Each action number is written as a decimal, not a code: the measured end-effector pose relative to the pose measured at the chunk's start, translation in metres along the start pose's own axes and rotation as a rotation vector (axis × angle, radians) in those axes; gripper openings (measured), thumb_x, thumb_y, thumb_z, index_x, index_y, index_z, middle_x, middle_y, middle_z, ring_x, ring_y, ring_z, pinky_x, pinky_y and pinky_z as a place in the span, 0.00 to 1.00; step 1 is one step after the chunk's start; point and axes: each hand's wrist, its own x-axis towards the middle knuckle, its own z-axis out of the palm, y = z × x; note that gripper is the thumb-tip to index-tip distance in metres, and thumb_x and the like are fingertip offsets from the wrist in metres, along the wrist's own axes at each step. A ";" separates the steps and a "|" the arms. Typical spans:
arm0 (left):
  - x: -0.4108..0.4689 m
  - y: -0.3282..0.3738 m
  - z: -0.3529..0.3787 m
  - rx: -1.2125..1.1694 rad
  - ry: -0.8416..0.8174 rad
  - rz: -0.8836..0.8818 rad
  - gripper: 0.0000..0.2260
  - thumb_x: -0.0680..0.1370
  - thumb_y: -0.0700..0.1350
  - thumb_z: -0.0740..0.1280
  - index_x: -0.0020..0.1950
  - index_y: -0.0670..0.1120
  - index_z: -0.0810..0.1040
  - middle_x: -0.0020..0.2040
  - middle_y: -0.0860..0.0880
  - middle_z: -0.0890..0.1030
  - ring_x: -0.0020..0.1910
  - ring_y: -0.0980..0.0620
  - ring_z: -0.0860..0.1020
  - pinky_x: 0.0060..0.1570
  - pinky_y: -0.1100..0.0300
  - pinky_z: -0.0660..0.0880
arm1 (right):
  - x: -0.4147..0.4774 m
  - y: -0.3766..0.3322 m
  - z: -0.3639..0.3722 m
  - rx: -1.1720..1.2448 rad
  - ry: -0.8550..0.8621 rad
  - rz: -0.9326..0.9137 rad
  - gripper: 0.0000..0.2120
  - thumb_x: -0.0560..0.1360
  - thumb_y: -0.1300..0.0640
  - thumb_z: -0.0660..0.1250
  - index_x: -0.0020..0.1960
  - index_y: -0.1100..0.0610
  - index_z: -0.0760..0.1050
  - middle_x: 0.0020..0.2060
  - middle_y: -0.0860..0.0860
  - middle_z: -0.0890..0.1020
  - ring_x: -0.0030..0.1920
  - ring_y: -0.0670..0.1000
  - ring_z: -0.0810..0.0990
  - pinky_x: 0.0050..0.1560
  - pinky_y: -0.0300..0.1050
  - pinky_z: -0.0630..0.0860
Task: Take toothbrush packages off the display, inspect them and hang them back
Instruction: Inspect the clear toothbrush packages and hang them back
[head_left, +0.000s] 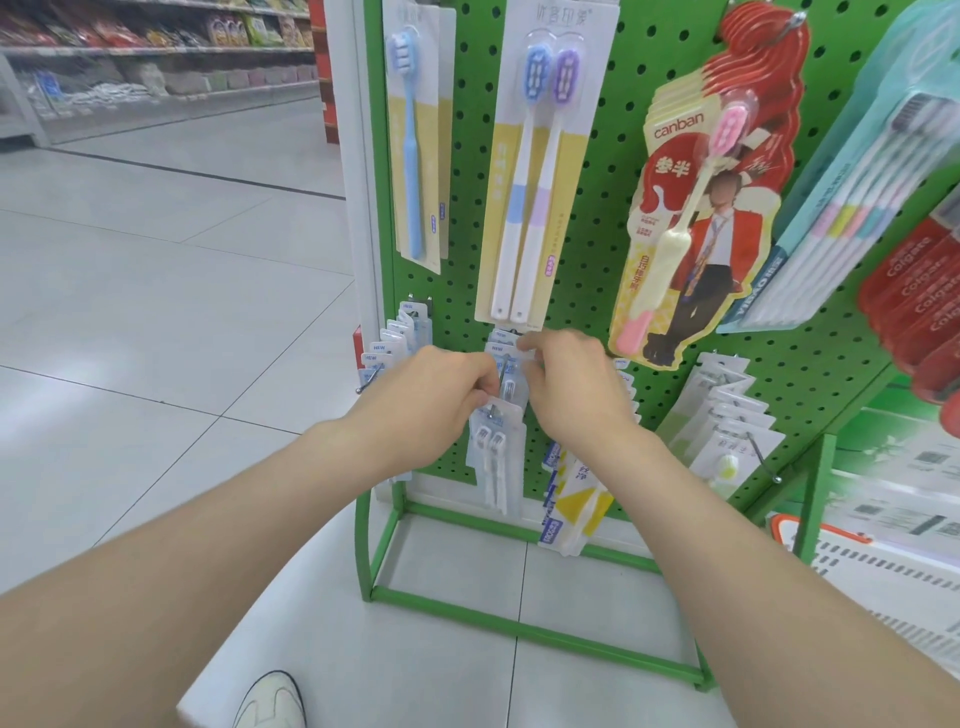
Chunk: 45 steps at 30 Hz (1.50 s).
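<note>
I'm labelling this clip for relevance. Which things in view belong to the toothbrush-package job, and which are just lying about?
In the job: left hand and right hand, both pinching the white toothbrush packages at their metal hook; the green pegboard display.

Lying about: white shoe; white basket with orange rim; far store shelves.

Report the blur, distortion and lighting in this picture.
Head view: the wide-angle lens bows the pegboard and the floor lines; the Colgate packs at the right edge are smeared; the far shelves are soft; the left hand and right hand, pinching small packs, are fairly sharp; the light is even, shadows faint.
</note>
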 end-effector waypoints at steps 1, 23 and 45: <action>0.000 0.000 0.000 0.002 0.004 0.002 0.07 0.87 0.45 0.63 0.51 0.55 0.76 0.44 0.53 0.83 0.38 0.51 0.83 0.43 0.45 0.82 | 0.002 0.000 0.002 -0.011 -0.007 0.003 0.16 0.84 0.57 0.66 0.71 0.52 0.78 0.58 0.58 0.83 0.57 0.62 0.83 0.51 0.58 0.82; -0.003 0.013 -0.010 -0.012 -0.103 0.065 0.11 0.87 0.48 0.61 0.61 0.53 0.83 0.50 0.56 0.79 0.44 0.61 0.75 0.55 0.50 0.78 | -0.028 -0.012 -0.011 -0.128 -0.018 -0.031 0.08 0.84 0.54 0.65 0.60 0.57 0.73 0.48 0.57 0.82 0.51 0.64 0.81 0.45 0.56 0.79; -0.053 0.080 -0.022 -0.369 0.137 0.115 0.16 0.89 0.51 0.57 0.45 0.47 0.76 0.37 0.49 0.75 0.37 0.46 0.75 0.43 0.48 0.80 | -0.119 0.013 -0.090 0.674 0.353 0.015 0.04 0.83 0.54 0.70 0.56 0.46 0.81 0.39 0.47 0.85 0.32 0.52 0.82 0.37 0.53 0.82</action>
